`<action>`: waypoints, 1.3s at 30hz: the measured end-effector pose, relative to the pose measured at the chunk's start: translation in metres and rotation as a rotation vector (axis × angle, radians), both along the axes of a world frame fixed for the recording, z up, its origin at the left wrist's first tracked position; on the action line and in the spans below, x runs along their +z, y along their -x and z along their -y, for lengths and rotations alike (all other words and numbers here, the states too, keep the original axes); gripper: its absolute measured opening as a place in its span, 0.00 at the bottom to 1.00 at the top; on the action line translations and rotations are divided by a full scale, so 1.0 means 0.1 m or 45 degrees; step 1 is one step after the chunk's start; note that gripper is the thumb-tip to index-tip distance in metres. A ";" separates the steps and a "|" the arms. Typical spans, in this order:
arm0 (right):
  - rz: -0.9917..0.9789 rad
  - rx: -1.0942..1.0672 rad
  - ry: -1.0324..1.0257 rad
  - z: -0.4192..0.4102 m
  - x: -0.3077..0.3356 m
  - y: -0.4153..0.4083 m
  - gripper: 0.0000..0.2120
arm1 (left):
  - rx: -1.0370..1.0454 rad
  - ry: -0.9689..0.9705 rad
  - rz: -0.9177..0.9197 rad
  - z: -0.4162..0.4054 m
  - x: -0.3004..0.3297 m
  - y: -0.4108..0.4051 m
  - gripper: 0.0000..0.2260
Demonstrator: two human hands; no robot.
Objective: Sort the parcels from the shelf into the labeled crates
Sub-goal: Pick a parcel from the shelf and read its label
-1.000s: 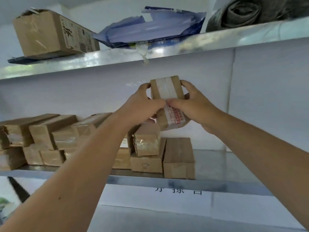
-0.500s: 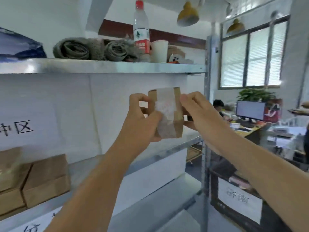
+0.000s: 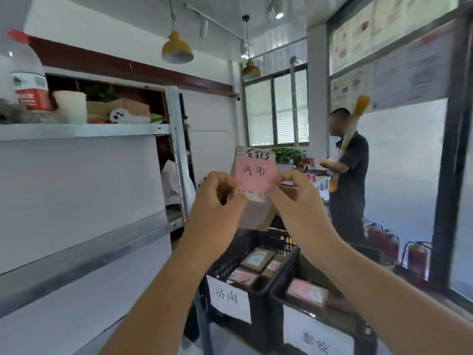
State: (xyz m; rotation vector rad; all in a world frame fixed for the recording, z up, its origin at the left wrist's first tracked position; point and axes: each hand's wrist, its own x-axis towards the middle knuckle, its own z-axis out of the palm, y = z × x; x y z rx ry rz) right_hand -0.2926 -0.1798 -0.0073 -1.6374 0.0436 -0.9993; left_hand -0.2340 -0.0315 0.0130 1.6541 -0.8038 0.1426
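Observation:
I hold a small cardboard parcel [image 3: 256,175] up at chest height, its pink handwritten label facing me. My left hand [image 3: 217,201] grips its left edge and my right hand [image 3: 297,198] pinches its right edge. Below stand two black crates: the left crate [image 3: 230,262] carries a white label and holds several small parcels [image 3: 256,260], the right crate [image 3: 286,283] carries another white label and holds a pink-labelled parcel [image 3: 307,292].
The metal shelf [image 3: 84,130] runs along my left, with a water bottle [image 3: 29,78] and a white cup [image 3: 71,106] on top. A person in dark clothes [image 3: 350,175] stands behind the crates by the window. Red fire extinguishers [image 3: 417,254] sit at the right.
My view has swung right from the shelf to the crates. The parcel has been turned so its pink label now faces me; both hands still hold it.

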 end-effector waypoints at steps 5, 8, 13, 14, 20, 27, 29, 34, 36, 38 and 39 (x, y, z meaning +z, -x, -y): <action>0.052 -0.069 -0.052 0.73 -0.23 0.55 0.18 | -0.137 0.028 -0.035 0.82 -0.23 0.35 0.08; 0.062 -0.110 -0.073 1.04 -0.32 0.73 0.25 | -0.224 0.092 -0.081 1.18 -0.30 0.39 0.04; 0.045 -0.250 -0.036 1.41 -0.43 0.70 0.24 | -0.295 0.083 -0.080 1.73 -0.45 0.18 0.02; 0.047 -0.268 -0.059 1.47 -0.43 0.64 0.22 | -0.305 0.080 -0.086 1.81 -0.46 0.09 0.02; 0.093 -0.351 -0.132 1.65 -0.37 -0.17 0.02 | -0.362 0.023 -0.013 1.98 -0.38 -0.73 0.03; 0.025 -0.426 0.008 1.70 -0.44 -1.58 0.14 | -0.328 -0.048 -0.028 1.87 -0.37 -2.06 0.03; -0.039 -0.428 -0.011 1.76 -0.56 -1.95 0.13 | -0.322 -0.080 -0.089 1.90 -0.49 -2.43 0.02; -0.475 -0.423 -0.092 1.91 -1.15 -2.71 0.10 | -0.306 -0.337 -0.375 2.11 -1.14 -3.24 0.05; -0.672 -0.463 -0.124 1.98 -1.52 -2.94 0.10 | -0.291 -0.490 -0.495 2.23 -1.52 -3.49 0.04; -0.825 -0.479 -0.140 2.04 -1.94 -3.16 0.11 | -0.266 -0.608 -0.598 2.33 -1.93 -3.70 0.04; -0.907 -0.477 -0.150 2.07 -2.14 -3.27 0.12 | -0.266 -0.659 -0.671 2.38 -2.11 -3.78 0.04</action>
